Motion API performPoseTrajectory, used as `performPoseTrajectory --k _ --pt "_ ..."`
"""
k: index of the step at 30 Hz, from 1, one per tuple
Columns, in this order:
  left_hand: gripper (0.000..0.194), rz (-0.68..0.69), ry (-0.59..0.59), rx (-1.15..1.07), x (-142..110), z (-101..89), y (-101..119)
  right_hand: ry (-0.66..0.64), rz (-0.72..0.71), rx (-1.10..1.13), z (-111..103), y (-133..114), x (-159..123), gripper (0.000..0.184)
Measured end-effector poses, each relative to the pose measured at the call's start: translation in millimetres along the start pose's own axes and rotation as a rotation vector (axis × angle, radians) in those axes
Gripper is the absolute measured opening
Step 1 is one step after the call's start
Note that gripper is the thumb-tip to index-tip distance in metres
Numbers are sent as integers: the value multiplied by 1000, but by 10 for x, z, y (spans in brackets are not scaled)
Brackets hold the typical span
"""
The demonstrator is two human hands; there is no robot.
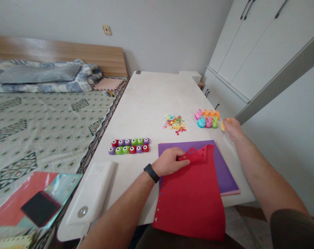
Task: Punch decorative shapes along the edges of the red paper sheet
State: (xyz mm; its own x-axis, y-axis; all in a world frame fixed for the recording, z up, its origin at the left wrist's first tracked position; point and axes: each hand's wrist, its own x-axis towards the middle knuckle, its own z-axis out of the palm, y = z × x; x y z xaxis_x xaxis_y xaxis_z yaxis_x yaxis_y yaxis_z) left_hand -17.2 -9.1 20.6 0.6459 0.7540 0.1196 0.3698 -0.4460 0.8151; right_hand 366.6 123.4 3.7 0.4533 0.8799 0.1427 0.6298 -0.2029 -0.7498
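My left hand (171, 162) grips the far edge of a red sheet of paper (190, 197), which is folded over there and shows small punched shapes. More punched holes run down the sheet's left side, and its near end hangs over the table edge. Beneath it lies a purple sheet (225, 173). At the table's right edge my right hand (232, 128) is closed on an orange craft punch (223, 126), mostly covered by the fingers. Just left of that hand stands a group of pink, orange, blue and green craft punches (208, 121).
Colourful paper cutouts (175, 122) lie piled mid-table. Two rows of small purple, green and red punches (129, 146) stand at left, behind a long white device (93, 193). A phone (40, 208) rests on plastic-wrapped paper on the bed (50, 131). White cabinets (240, 45) flank the right.
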Motion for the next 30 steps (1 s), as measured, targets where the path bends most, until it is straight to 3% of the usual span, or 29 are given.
performPoseTrajectory --k 3,9,18,30 --pt "39 -23 -1 7 3 8 -3 42 69 -48 62 77 113 15" --pt "38 -20 -6 1 -1 8 -7 4 105 -86 194 136 246 15" --pt "37 -19 -4 -10 5 -3 2 97 81 -72 209 211 265 31" --pt "39 -44 8 -18 3 14 -25 129 7 -56 236 320 362 32"
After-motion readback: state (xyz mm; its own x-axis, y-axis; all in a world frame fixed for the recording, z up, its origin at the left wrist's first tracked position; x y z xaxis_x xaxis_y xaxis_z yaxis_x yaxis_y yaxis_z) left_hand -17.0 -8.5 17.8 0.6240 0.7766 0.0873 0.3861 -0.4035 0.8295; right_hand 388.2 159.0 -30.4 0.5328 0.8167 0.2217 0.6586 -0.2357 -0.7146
